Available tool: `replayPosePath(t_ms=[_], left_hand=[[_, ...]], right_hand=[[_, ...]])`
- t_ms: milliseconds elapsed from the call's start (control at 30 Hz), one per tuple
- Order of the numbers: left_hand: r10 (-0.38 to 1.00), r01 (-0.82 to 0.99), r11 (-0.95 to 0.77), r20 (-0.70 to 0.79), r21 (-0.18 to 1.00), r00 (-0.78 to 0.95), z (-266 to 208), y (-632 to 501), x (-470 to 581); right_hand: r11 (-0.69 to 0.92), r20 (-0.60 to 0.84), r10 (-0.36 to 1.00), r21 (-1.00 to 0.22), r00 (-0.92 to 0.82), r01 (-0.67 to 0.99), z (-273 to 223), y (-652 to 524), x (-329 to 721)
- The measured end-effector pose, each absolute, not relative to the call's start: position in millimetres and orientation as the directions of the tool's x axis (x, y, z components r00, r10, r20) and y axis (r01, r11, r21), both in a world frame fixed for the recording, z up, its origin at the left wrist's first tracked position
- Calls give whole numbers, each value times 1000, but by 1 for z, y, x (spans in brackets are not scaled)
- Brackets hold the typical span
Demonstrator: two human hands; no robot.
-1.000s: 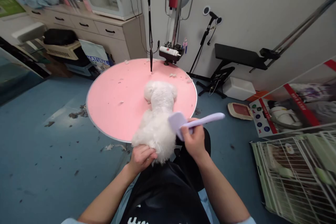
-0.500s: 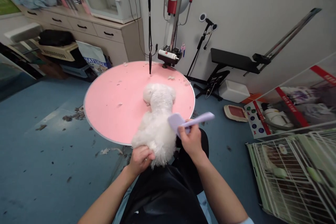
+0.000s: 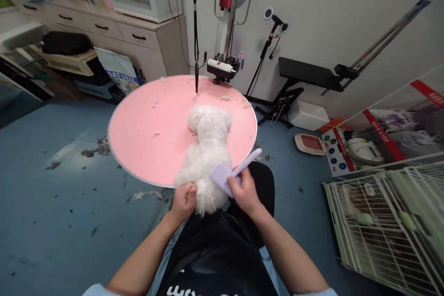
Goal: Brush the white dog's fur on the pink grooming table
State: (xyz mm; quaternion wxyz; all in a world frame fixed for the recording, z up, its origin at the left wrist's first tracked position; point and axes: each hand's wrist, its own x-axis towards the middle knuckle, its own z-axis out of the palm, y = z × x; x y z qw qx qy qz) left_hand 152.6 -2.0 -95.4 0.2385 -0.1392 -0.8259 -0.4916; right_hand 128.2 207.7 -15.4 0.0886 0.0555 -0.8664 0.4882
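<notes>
A white fluffy dog lies on the round pink table, its rear end toward me at the near edge. In my right hand is a pale purple slicker brush, its head against the fur on the dog's right hindquarter and its handle pointing up to the right. The bristles are hidden. My left hand is closed at the dog's left rear, fingers curled by the fur; whether a leg or only hair is gripped is hidden.
A black strap hangs over the table's far side. Behind it stands a holder with a white tube. A wire cage is at the right. Hair clumps lie on the floor. Drawers line the back left.
The brush has moved left and down, from beside the dog's right flank onto its hindquarter, its handle now steeper. My left hand has shifted slightly and turned, thumb upward. The camera view has tilted slightly.
</notes>
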Motion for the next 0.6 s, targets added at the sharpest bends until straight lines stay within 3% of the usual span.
replayPosePath(t_ms=[67, 100, 133, 233, 267, 367, 400, 533, 600], left_hand=[[-9, 428, 474, 490, 770, -872, -94, -3, 151], [-8, 421, 469, 481, 776, -877, -94, -3, 151], [-10, 417, 464, 476, 781, -880, -94, -3, 150], [-24, 403, 448, 461, 798, -887, -95, -2, 150], [-28, 399, 443, 457, 803, -889, -96, -2, 150], [-43, 382, 441, 444, 813, -895, -98, -1, 151], [-49, 374, 445, 439, 814, -897, -99, -1, 152], [-57, 353, 468, 427, 810, -903, -103, 0, 157], [-64, 356, 477, 436, 804, -898, -105, 1, 160]], right_hand=[[508, 317, 243, -847, -917, -159, -16, 210, 128], [496, 354, 294, -851, -888, -175, -15, 211, 129], [485, 361, 255, -850, -897, -204, -14, 212, 130], [476, 228, -74, -848, -971, -235, -14, 212, 130], [493, 198, -82, -844, -977, -212, -14, 212, 129], [509, 313, 266, -849, -912, -143, -14, 214, 124], [505, 347, 303, -848, -887, -159, -13, 215, 124], [520, 204, -76, -827, -976, -214, -12, 214, 124], [565, 204, 42, -812, -978, -146, -10, 214, 122]])
